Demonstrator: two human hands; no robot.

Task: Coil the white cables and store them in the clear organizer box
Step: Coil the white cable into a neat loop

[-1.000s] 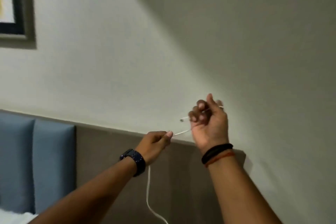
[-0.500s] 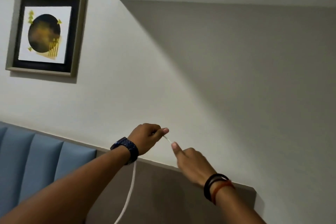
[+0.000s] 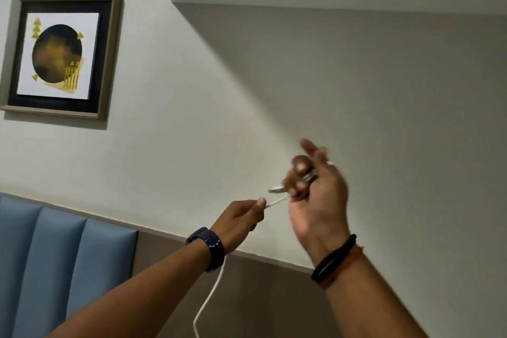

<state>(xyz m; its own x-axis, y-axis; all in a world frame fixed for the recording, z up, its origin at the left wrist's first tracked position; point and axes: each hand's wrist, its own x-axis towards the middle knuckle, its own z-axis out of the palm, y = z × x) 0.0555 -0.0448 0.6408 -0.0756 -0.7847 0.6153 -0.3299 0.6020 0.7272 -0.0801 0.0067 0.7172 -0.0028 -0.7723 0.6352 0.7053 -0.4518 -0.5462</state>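
R hand [image 3: 315,200], down by L hand [image 3: 238,217] half a sec ago, now raised w/ white cable [image 3: 211,291] looped round its half-curled fingers [image 3: 301,164], L pinching the slack: coiling under way

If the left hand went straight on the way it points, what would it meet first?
Probably the right hand, just along the cable that the left hand pinches; depth is unclear.

open air before the wall [image 3: 356,85]
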